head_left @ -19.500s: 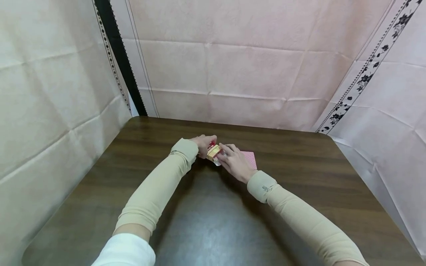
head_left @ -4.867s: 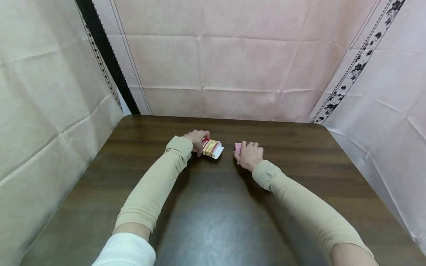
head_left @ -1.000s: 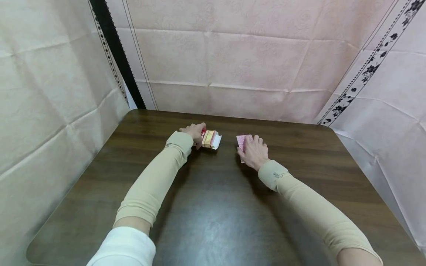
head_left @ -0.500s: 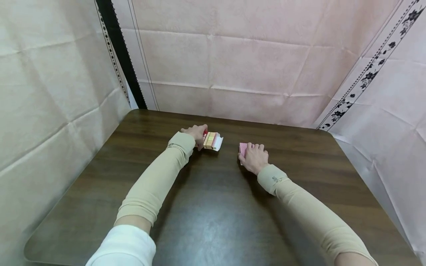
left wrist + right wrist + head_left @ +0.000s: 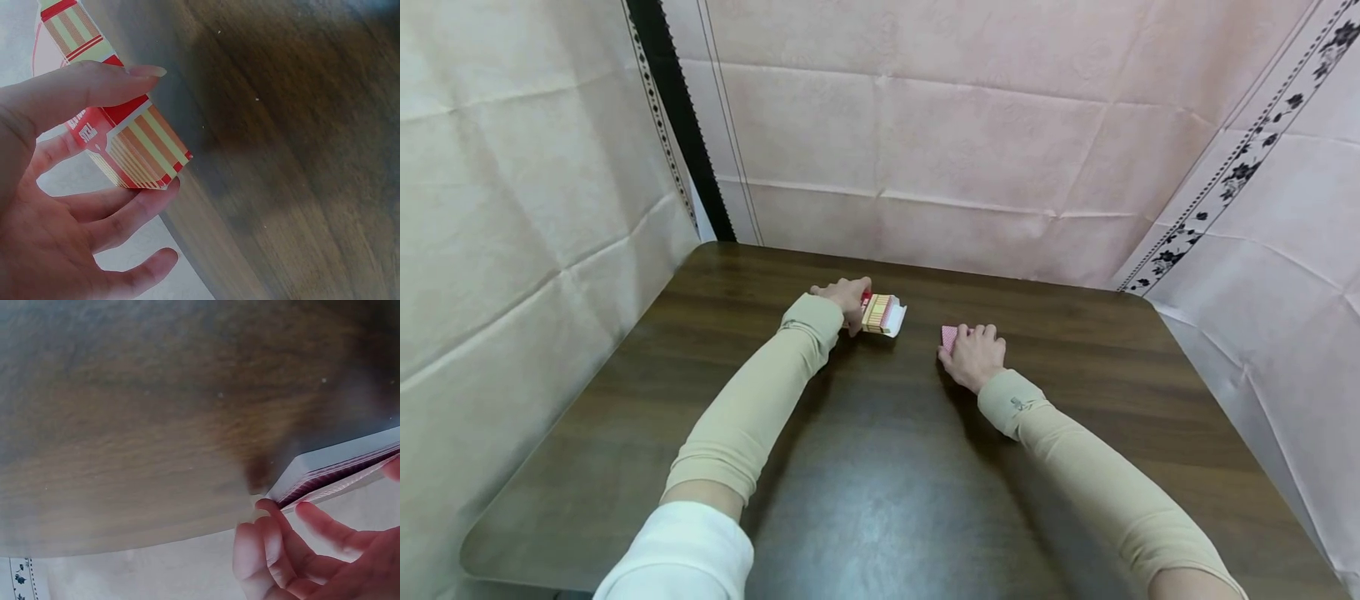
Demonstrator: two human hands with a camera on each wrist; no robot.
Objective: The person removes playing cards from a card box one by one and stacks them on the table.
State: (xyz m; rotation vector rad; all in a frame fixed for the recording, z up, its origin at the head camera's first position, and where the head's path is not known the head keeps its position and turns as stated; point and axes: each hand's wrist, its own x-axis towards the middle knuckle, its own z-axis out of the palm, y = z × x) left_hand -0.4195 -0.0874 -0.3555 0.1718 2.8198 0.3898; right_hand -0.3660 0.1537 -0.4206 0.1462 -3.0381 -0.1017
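Observation:
In the head view my left hand (image 5: pixel 842 301) grips a red and yellow striped playing-card box (image 5: pixel 878 314), its white end flap standing open to the right. The left wrist view shows the thumb across one edge of the box (image 5: pixel 140 149) and fingers along the opposite side. To the right, my right hand (image 5: pixel 976 358) holds a deck of playing cards (image 5: pixel 949 335) with pink patterned backs. From the right wrist, the deck (image 5: pixel 331 464) appears as a thick stack, one pink-backed layer slightly parted from the rest, fingertips at its end. The hand covers much of the deck.
Both hands are over the far part of a brown wooden table (image 5: pixel 880 467) with rounded corners. Pale cloth (image 5: pixel 925 142) hangs behind it and on both sides, with a floral border (image 5: pixel 1236 179) at right.
Earlier, both hands were together at the box; since then the right hand has moved rightward with the cards. Over the last second, less of the deck shows beyond the fingers. The left hand keeps its grip.

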